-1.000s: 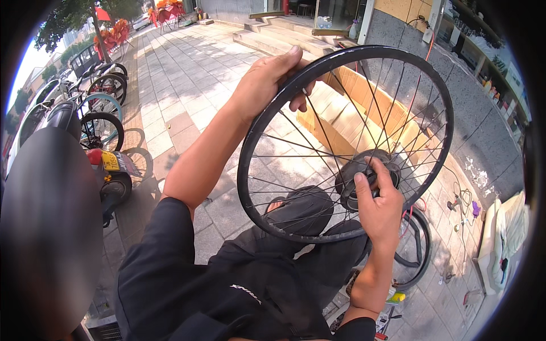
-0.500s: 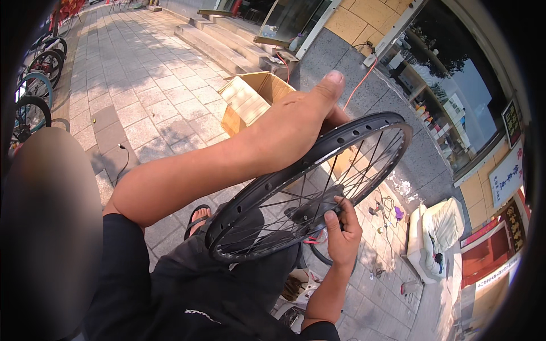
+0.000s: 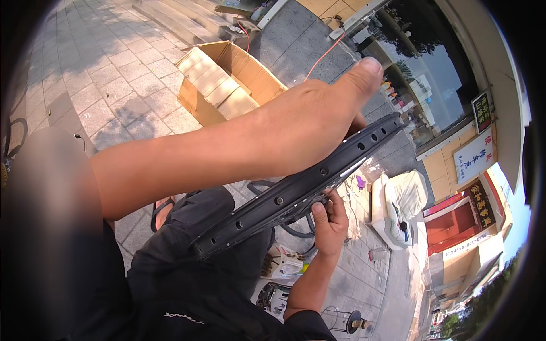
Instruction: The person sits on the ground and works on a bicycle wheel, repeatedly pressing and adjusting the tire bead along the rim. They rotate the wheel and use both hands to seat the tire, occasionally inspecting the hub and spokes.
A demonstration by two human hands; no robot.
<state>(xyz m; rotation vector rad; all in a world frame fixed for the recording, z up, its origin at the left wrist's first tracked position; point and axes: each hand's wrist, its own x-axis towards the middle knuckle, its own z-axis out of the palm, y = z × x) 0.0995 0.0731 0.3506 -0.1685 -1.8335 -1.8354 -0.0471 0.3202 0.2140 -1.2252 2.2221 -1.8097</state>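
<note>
Nearest, a bicycle wheel with black metal rim [image 3: 301, 183] is held aslant above the lap, with its drilled edge toward the viewer; its near end is over the dark grey cloth trousers [image 3: 199, 219]. The left hand [image 3: 318, 125] lies against the rim on its far part, thumb raised; its fingers go behind the rim, so I cannot tell how firmly they close. The right hand [image 3: 331, 224] is at the right side of the wheel, near its middle — thumb and bent fingers pinch a dark part there.

Below the wheel are a black rubber loop [image 3: 298, 232] and, nearer, a white container [image 3: 287, 265] with things inside. The ground is pale stone paving [image 3: 85, 96], of rectangular slabs, sunlit with patches of shadow.

Farther, an open brown cardboard box [image 3: 196, 103] stands on the paving. To the right is a pale cushioned seat [image 3: 392, 207]. Beyond rise a grey stone wall [image 3: 296, 40] with a large dark glass window [image 3: 438, 57] and, far right, a red doorway [image 3: 449, 224] — an open street side, in daylight.
</note>
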